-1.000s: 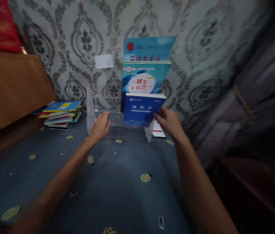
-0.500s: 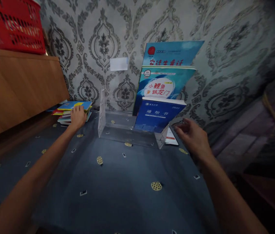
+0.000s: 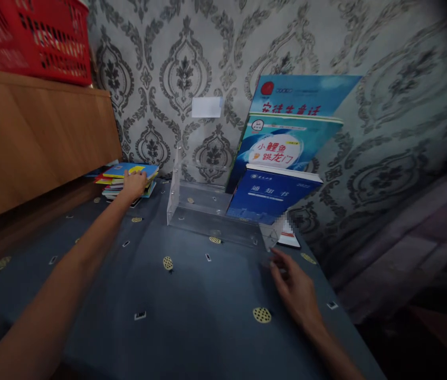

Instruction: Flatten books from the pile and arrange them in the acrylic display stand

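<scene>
My left hand (image 3: 134,184) rests on the right part of a stack of books (image 3: 118,170) at the left back of the table, its fingers over the blue and yellow top one. Near the front right corner of a clear acrylic rack (image 3: 215,232), my right hand (image 3: 292,279) hovers with thumb and fingers apart, holding nothing. Toward the rack's right side stand a dark blue booklet (image 3: 274,195) in front, a teal book (image 3: 286,142) behind it and a light blue book (image 3: 306,95) at the back.
A phone-like flat object (image 3: 288,238) lies right of the rack. The table's cloth (image 3: 191,316) is dark blue with pineapple prints. At the left, a red basket (image 3: 45,47) sits on a wooden cabinet (image 3: 45,132). A white label (image 3: 206,107) shows before the patterned wall.
My right hand has moved down and toward me from beside the blue booklet. My left hand stays at the stack. The view has shifted slightly, with the scene further right.
</scene>
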Demonstrator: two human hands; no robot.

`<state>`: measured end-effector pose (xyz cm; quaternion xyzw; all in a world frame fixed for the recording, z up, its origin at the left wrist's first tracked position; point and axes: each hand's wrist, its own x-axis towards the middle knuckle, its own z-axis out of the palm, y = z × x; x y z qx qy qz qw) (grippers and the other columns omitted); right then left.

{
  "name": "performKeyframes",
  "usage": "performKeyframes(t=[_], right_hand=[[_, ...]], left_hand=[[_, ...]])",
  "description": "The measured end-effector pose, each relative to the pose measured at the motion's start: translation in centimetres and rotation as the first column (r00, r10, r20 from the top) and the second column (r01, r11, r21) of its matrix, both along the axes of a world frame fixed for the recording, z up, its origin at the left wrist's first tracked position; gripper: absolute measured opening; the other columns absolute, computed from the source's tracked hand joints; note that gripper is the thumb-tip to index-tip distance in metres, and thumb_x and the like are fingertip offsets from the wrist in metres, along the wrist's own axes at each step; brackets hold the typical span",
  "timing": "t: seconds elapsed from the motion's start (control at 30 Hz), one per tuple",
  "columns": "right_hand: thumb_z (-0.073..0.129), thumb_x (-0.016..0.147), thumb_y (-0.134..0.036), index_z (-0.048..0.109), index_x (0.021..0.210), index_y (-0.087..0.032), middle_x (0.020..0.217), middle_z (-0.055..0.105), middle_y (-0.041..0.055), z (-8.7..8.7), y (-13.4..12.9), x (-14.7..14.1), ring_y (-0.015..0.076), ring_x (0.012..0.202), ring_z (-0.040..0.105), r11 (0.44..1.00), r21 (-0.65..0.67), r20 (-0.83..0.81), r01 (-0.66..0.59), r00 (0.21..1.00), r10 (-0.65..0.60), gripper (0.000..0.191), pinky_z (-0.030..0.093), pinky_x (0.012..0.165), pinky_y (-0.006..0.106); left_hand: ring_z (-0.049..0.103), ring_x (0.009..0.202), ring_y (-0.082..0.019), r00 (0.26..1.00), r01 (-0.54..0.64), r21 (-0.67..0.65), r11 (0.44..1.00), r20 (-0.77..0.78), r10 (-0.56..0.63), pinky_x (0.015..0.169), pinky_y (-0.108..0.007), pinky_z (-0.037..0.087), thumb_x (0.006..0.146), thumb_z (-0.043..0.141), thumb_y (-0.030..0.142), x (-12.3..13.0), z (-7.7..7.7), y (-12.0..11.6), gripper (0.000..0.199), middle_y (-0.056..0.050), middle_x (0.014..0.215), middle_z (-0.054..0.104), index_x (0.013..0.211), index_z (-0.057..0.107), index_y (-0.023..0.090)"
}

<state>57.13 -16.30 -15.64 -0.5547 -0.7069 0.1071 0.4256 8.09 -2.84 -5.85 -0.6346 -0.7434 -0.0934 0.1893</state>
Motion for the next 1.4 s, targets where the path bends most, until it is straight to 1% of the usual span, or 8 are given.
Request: performKeyframes(t=[0.1,0.2,0.43,0.77,0.9,1.0,1.13,1.4], right_hand=[[0.049,0.088,-0.045,0.064,0.117,-0.022,0.096,0.076,0.0101,-0.4,0.0,-0.3,0.0270,0.081,0.073,0.997,-0.039,0.025,-0.065,0.998,0.066,0.040,0.060,0.071,0.040],[0.049,0.088,-0.043,0.065,0.113,-0.023,0.094,0.076,0.0096,-0.6,0.0,-0.5,0.0270,0.078,0.074,0.991,-0.055,0.046,-0.125,0.991,0.128,0.037,0.060,0.072,0.041],[0.047,0.088,-0.042,0.069,0.102,-0.025,0.093,0.076,0.0088,-0.3,0.0,-0.8,0.0281,0.082,0.073,0.986,-0.065,0.093,-0.156,0.982,0.161,0.031,0.060,0.078,0.044],[0.045,0.089,-0.040,0.071,0.095,-0.023,0.091,0.074,0.0086,-0.2,-0.1,-0.9,0.0267,0.081,0.072,0.982,-0.063,0.144,-0.180,0.972,0.187,0.032,0.058,0.076,0.041],[0.044,0.090,-0.038,0.071,0.098,-0.021,0.090,0.073,0.0089,-0.4,-0.1,-0.9,0.0241,0.076,0.069,0.980,-0.063,0.162,-0.187,0.967,0.195,0.034,0.057,0.073,0.038],[0.044,0.091,-0.037,0.071,0.098,-0.020,0.089,0.071,0.0086,-0.5,-0.1,-0.9,0.0214,0.071,0.066,0.977,-0.081,0.172,-0.197,0.963,0.208,0.034,0.055,0.069,0.035],[0.044,0.092,-0.037,0.072,0.098,-0.020,0.090,0.071,0.0085,-0.7,-0.1,-0.8,0.0208,0.070,0.065,0.977,-0.084,0.186,-0.199,0.960,0.211,0.033,0.053,0.068,0.034],[0.044,0.092,-0.033,0.072,0.103,-0.019,0.091,0.070,0.0088,-0.9,-0.1,-0.9,0.0227,0.074,0.066,0.977,-0.086,0.210,-0.197,0.955,0.212,0.033,0.053,0.071,0.035]], left_hand=[[0.057,0.119,-0.036,0.999,0.028,-0.012,1.000,-0.038,-0.029,0.108,-0.056,0.029,0.096,0.035,0.022,-0.6,0.0,-1.4,0.037,-0.025,0.125,0.064,0.122,0.058,0.010],[0.056,0.122,-0.035,0.995,0.062,-0.013,0.998,-0.071,-0.063,0.107,-0.055,0.031,0.093,0.034,0.014,-1.2,0.0,-3.2,0.040,-0.024,0.129,0.063,0.125,0.057,0.011],[0.051,0.130,-0.037,0.988,0.112,-0.013,0.994,-0.110,-0.112,0.109,-0.057,0.033,0.091,0.035,0.012,-1.4,-1.2,-7.6,0.047,-0.025,0.137,0.057,0.133,0.055,0.012],[0.047,0.136,-0.041,0.977,0.160,0.028,0.987,-0.146,-0.154,0.113,-0.063,0.031,0.090,0.036,0.007,0.7,-5.9,-14.1,0.053,-0.028,0.143,0.053,0.139,0.056,0.010],[0.050,0.132,-0.041,0.958,0.154,-0.057,0.986,-0.235,-0.163,0.111,-0.063,0.034,0.093,0.033,0.008,1.9,-8.0,-17.2,0.051,-0.028,0.141,0.055,0.138,0.057,0.007],[0.056,0.127,-0.036,0.952,0.117,-0.165,0.979,-0.263,-0.158,0.108,-0.055,0.041,0.095,0.030,0.008,2.6,-9.0,-18.9,0.050,-0.023,0.139,0.059,0.137,0.058,0.008],[0.056,0.128,-0.033,0.960,0.085,-0.213,0.973,-0.244,-0.137,0.105,-0.046,0.045,0.096,0.032,0.009,2.9,-9.3,-19.7,0.049,-0.019,0.142,0.058,0.139,0.056,0.010],[0.056,0.130,-0.034,0.968,0.123,-0.218,0.968,-0.191,-0.165,0.105,-0.048,0.047,0.095,0.034,0.008,3.6,-8.7,-21.4,0.049,-0.021,0.141,0.058,0.138,0.058,0.010]])
